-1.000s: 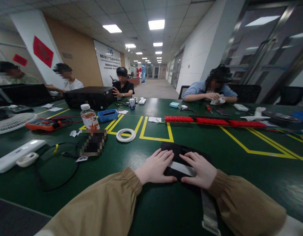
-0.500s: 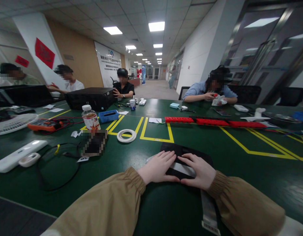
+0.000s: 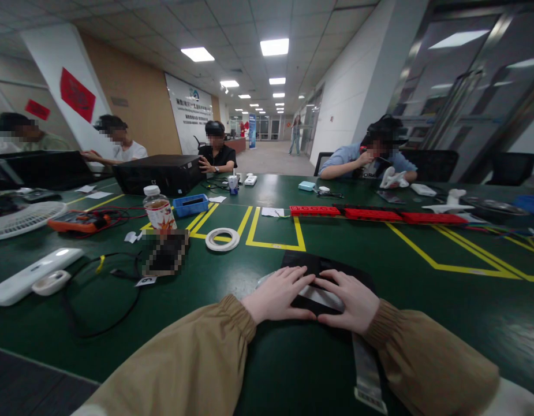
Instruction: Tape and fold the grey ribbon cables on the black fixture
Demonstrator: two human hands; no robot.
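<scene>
My left hand (image 3: 280, 296) lies flat on a black flat piece (image 3: 348, 269), which may be folded cloth or a pouch. My right hand (image 3: 352, 301) rests on the same piece from the other side, its fingers stretched out too. The fingertips of both hands nearly meet in the middle. Between the palms a pale, shiny strip (image 3: 321, 297) shows. A clear plastic strip (image 3: 368, 370) with a printed end sticks out toward me, below my right wrist. Both hands hide much of the black piece.
A roll of white tape (image 3: 222, 239), a drink bottle (image 3: 158, 211), a blurred phone-like object (image 3: 167, 253) and a looped black cable (image 3: 119, 315) lie to the left. Beyond my hands runs a row of red strips (image 3: 370, 215). Co-workers sit across the green table (image 3: 197, 346).
My hands stay on the black piece, fingers shifting very slightly closer together. Across the table, the co-worker at right has raised a hand toward the face, and the white object there now stands apart.
</scene>
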